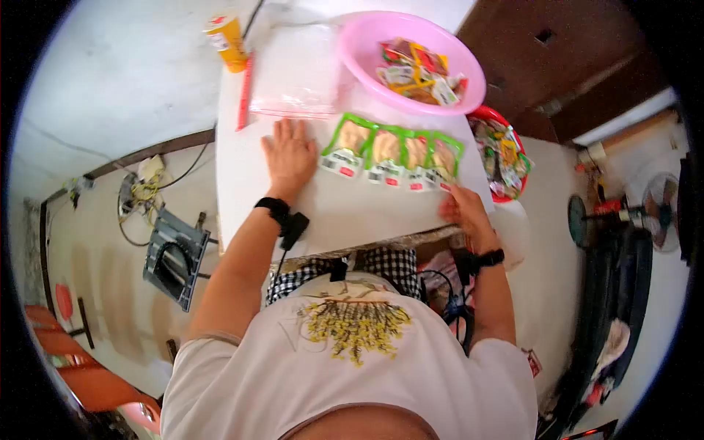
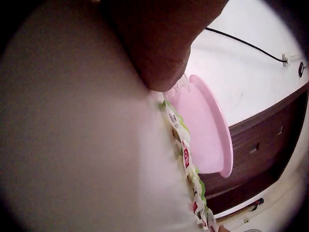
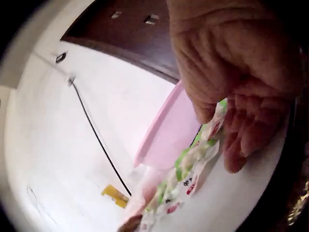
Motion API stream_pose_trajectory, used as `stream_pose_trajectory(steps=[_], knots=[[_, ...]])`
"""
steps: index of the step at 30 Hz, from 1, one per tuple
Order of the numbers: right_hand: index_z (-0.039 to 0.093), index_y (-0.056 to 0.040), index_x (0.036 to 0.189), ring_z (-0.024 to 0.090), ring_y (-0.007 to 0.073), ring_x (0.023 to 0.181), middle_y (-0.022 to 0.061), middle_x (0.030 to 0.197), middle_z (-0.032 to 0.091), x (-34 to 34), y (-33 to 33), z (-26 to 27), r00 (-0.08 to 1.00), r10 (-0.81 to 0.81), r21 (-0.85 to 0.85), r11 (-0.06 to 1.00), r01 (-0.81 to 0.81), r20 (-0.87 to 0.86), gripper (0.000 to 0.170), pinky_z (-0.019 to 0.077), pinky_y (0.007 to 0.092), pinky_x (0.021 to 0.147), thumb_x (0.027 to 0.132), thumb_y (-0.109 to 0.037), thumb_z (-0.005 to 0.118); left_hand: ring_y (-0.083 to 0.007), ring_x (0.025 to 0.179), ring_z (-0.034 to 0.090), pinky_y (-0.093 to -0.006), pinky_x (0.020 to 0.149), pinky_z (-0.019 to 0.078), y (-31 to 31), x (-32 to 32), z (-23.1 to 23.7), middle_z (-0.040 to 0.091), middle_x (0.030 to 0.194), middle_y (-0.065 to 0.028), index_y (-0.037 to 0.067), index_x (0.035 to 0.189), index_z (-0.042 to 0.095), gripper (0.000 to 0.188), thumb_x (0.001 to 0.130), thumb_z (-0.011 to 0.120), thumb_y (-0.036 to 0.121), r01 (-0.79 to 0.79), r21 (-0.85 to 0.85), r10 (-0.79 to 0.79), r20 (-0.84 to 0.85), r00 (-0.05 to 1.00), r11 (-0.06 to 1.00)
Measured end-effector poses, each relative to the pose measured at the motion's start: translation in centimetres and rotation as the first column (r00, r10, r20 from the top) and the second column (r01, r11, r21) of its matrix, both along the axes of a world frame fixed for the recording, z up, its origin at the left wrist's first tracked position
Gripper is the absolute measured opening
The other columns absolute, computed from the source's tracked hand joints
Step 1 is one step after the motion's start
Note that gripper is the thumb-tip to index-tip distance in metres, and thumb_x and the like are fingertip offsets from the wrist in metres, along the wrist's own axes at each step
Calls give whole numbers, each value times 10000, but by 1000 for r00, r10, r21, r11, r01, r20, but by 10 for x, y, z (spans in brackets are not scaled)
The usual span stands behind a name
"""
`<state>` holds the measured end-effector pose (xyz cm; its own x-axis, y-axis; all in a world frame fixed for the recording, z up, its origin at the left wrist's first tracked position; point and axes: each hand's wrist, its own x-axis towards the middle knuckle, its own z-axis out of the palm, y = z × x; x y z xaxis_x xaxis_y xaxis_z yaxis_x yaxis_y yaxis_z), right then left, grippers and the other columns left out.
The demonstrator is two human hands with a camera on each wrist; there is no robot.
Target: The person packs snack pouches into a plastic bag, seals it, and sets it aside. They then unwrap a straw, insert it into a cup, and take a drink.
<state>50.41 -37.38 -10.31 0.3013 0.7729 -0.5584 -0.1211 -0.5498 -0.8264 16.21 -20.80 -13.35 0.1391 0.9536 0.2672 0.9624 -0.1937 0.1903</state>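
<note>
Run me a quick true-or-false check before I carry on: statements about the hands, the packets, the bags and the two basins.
1. Four green packets lie side by side on the table. True.
2. The left hand grips the cup. False: it lies on the table with fingers straight, away from the cup.
3. The right hand is at the rightmost green packet. True.
4. The pink basin is empty. False: packets lie in it.
5. In the head view, the bags lie between the cup and the pink basin. True.
6. In the head view, the red basin is left of the cup. False: it is at the table's right side.
</note>
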Motion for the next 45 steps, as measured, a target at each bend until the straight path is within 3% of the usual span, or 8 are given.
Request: stream_pose_trajectory(steps=[4, 8, 15, 22, 39, 42, 44, 45], knots=[[507, -49, 777, 585, 158, 494, 78, 630, 593, -7, -2, 0, 983, 35, -29, 999, -30, 181, 377, 464, 264, 438, 943, -387, 504, -302, 1265, 402, -548, 1021, 287, 0, -6, -5, 486, 1315, -165, 71, 1170, 574, 370, 843, 544, 241, 36, 128, -54, 142, 988, 991], [506, -70, 757, 558, 131, 446, 63, 599, 576, -9, -5, -12, 965, -19, 62, 998, 2, 263, 388, 409, 232, 383, 923, -420, 526, -283, 934, 556, -430, 831, 402, 7, -23, 6, 633, 870, -64, 84, 781, 654, 102, 805, 603, 168, 105, 2, -95, 443, 891, 994], [519, -10, 743, 548, 150, 433, 87, 585, 573, -13, -5, -8, 967, -42, 85, 996, 22, 250, 343, 437, 265, 394, 925, -297, 569, -242, 1012, 535, -404, 833, 401, 55, -32, 54, 604, 983, -41, 131, 947, 661, 201, 747, 670, 128, 316, 337, -354, 57, 933, 887], [513, -89, 723, 545, 115, 402, 57, 562, 583, -12, -5, -13, 955, -10, 73, 997, -12, 296, 331, 387, 221, 349, 918, -351, 569, -214, 979, 554, -386, 810, 415, 85, -33, 56, 624, 929, -21, 138, 850, 693, 107, 780, 613, 149, 414, 90, -380, -261, 887, 906], [581, -13, 749, 530, 91, 505, 35, 600, 557, -34, -19, 7, 977, -23, 336, 940, -51, 211, 263, 411, 231, 430, 914, -217, 575, -269, 820, 584, -383, 688, 470, 16, -54, 98, 630, 792, -85, 53, 759, 659, 63, 764, 663, 115, 295, 187, -347, 398, 849, 937], [605, 10, 869, 557, 94, 592, 25, 679, 587, -92, -4, 43, 959, 144, 446, 861, -242, 243, 168, 463, 234, 517, 857, -154, 642, -275, 775, 590, -374, 680, 475, -16, -61, 92, 633, 784, -92, 39, 768, 654, 63, 762, 677, 97, 365, 202, -416, 358, 836, 909], [601, 2, 930, 585, 135, 785, 73, 868, 603, -122, 21, 24, 859, 74, 639, 637, -432, 507, 219, 493, 279, 632, 796, -141, 697, -278, 770, 587, -378, 681, 460, -38, -62, 91, 635, 765, -82, 44, 766, 646, 56, 763, 676, 92, 421, 188, -460, 315, 830, 887], [602, -8, 953, 564, 180, 890, 100, 966, 575, -144, 24, 40, 823, 67, 614, 632, -472, 564, 263, 486, 319, 708, 767, -152, 720, -275, 770, 585, -380, 678, 452, -50, -62, 90, 637, 768, -76, 51, 765, 645, 51, 764, 674, 92, 428, 189, -467, 291, 835, 884]])
